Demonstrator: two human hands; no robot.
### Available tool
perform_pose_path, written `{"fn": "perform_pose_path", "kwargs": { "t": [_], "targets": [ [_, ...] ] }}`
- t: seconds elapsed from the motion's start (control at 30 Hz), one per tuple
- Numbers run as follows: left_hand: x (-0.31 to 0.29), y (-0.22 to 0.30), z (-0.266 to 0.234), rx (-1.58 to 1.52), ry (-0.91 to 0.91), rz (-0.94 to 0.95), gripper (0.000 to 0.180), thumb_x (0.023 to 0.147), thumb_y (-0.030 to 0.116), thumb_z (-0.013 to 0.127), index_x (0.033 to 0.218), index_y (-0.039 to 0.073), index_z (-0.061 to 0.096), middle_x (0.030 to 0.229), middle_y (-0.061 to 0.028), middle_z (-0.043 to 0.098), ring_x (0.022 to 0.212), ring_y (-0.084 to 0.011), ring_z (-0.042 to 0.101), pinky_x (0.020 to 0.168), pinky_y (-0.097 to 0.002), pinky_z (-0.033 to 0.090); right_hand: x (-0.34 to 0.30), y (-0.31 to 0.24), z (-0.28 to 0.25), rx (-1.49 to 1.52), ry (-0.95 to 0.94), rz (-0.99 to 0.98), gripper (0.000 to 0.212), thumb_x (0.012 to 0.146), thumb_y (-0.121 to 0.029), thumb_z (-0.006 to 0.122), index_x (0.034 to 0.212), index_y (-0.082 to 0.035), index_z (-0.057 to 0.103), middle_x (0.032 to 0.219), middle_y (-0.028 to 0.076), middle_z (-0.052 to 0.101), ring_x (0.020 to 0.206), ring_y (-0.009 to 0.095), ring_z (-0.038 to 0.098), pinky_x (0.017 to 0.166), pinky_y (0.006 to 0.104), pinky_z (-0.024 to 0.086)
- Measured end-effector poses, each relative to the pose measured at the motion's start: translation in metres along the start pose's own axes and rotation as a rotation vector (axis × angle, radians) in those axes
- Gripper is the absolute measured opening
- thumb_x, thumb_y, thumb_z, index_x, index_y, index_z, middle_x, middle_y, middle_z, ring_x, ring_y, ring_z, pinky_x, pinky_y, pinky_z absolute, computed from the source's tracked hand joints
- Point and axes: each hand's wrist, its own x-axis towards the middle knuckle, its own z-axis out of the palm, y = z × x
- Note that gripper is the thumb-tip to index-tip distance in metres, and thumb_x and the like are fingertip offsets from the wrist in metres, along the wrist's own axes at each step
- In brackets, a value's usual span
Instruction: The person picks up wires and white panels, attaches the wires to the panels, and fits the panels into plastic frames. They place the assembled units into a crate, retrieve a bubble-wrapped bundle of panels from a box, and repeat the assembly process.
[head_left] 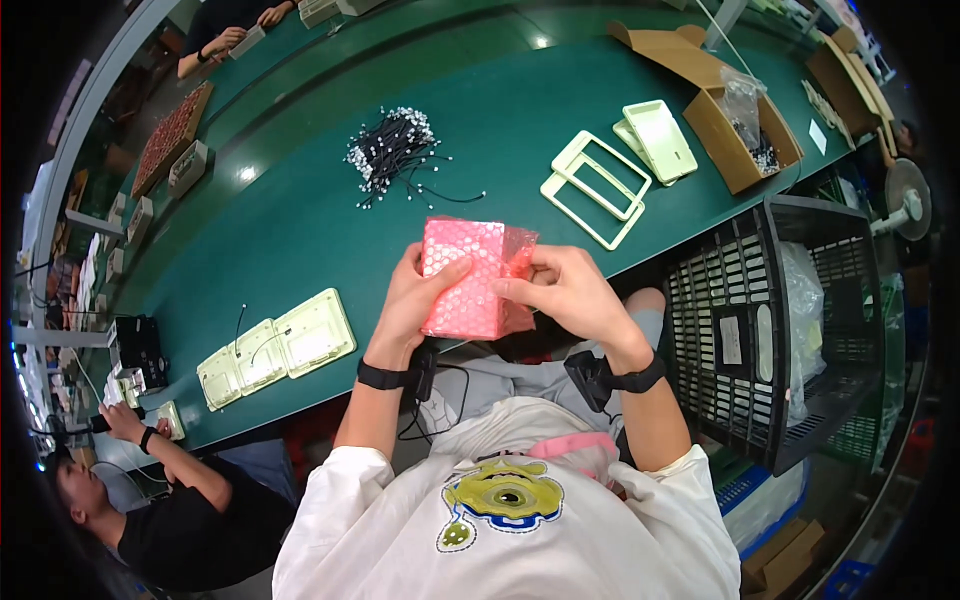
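Bubble-wrap packet (474, 312) was between left hand (407, 300) and right hand (580, 290). Cable pile (395, 150) sat on table (300, 240) beyond it. Panels (258, 350) lay left. Frames (568, 151) lay right, trays (662, 140) behind them, cardboard box (735, 150) farther right.

A green table (290, 210) is carrying everything. Near its middle, a tangled heap of black cables (395, 145) with white ends is lying loose. Toward the right end, two pale frames (568, 157) are overlapping beside stacked pale shells (662, 140), and an open cardboard box (722, 145) is standing farther right. Three pale panels (318, 330) are lying in a row along the near edge, toward the left.
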Motion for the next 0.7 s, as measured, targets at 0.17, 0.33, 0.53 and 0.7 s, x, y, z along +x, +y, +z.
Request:
{"fn": "perform_pose_path", "kwargs": {
  "t": [0.17,0.33,0.53,0.7],
  "targets": [
    [0.017,0.009,-0.011,0.119,-0.021,-0.047,0.070,0.097,0.023,0.085,0.147,-0.006,0.047,0.135,-0.0183,0.066,0.112,-0.0221,0.073,0.097,-0.0360,0.061,0.029,-0.002,-0.002,0.297,-0.085,-0.131,0.026,0.096,-0.022,0.085,0.107,0.001,0.079,0.090,0.001,0.070,0.074,0.007,0.058,0.063,0.0271,0.045],
    [0.015,0.013,-0.033,0.292,-0.208,0.205,0.064,0.101,0.019,0.079,0.154,0.000,0.047,0.140,-0.0147,0.066,0.121,-0.0196,0.068,0.103,-0.0357,0.057,0.056,-0.019,-0.008,0.224,-0.130,-0.186,0.033,0.095,-0.026,0.086,0.111,0.002,0.079,0.106,0.007,0.073,0.091,0.010,0.067,0.074,0.0287,0.054],
    [-0.006,0.001,-0.033,0.469,-0.181,0.361,0.060,0.108,0.028,0.072,0.154,-0.002,0.049,0.149,-0.0125,0.063,0.125,-0.0183,0.066,0.107,-0.0361,0.053,0.087,-0.040,0.026,0.413,-0.200,-0.380,0.033,0.101,-0.020,0.079,0.126,0.000,0.075,0.100,0.007,0.074,0.086,0.010,0.068,0.076,0.0282,0.055],
    [0.012,-0.010,-0.042,-0.052,0.056,0.038,0.052,0.113,0.031,0.062,0.152,-0.002,0.052,0.148,-0.0125,0.064,0.135,-0.0214,0.062,0.114,-0.0377,0.050,0.032,-0.021,0.001,-0.051,0.098,-0.030,0.040,0.100,-0.025,0.079,0.124,0.006,0.069,0.106,0.012,0.076,0.094,0.014,0.074,0.076,0.0318,0.062]
  ]
}}
